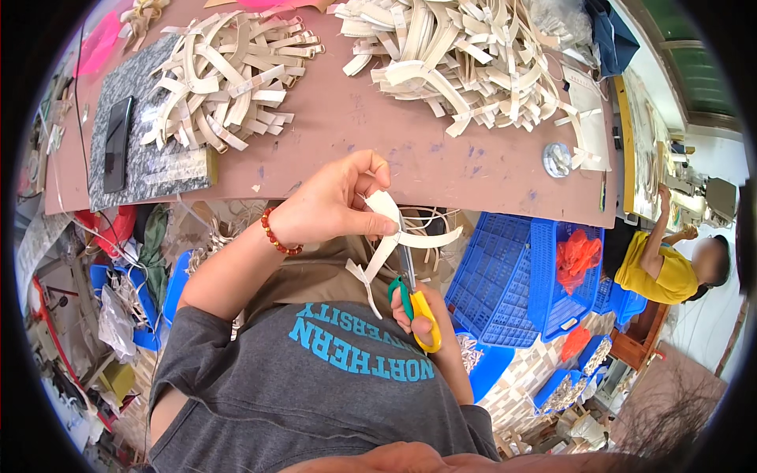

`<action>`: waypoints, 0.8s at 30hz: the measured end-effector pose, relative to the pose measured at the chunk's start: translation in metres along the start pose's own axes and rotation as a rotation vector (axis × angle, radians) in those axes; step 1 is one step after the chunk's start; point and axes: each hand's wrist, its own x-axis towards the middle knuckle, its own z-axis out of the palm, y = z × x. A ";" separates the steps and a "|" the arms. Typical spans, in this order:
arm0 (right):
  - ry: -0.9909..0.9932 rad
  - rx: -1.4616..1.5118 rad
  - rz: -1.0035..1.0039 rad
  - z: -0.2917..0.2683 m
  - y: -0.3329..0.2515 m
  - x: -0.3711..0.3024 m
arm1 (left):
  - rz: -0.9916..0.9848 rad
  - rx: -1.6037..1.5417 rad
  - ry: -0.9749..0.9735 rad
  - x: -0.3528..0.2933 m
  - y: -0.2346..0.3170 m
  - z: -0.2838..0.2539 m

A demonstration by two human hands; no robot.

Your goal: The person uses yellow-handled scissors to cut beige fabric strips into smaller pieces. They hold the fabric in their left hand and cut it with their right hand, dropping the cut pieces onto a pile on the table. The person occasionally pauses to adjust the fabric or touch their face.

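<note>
My left hand (335,206), with a red bead bracelet at its wrist, pinches a branching off-white strap piece (385,206) between thumb and fingers just off the table's front edge. Its narrow bands fan out to the right and downward. Below it, my right hand (422,315) grips scissors (428,327) with one green and one yellow handle. The blades point up and meet the strap piece near its middle. Whether they are cutting it cannot be made out.
On the brown table (339,142) lie two heaps of similar straps, a left heap (225,79) and a larger right heap (449,55). A phone (118,146) rests on a dark marbled slab. Blue crates (493,276) stand to the right; beyond them is a person in yellow (654,268).
</note>
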 end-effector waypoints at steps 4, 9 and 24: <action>-0.042 0.075 -0.018 -0.006 0.005 -0.002 | -0.031 0.005 -0.024 0.001 0.002 -0.002; 0.036 -0.028 0.156 -0.009 0.001 0.002 | -0.103 0.103 -0.053 0.004 0.002 -0.003; -0.038 -0.097 0.008 -0.008 -0.005 0.002 | -0.150 0.158 -0.144 0.007 -0.003 -0.006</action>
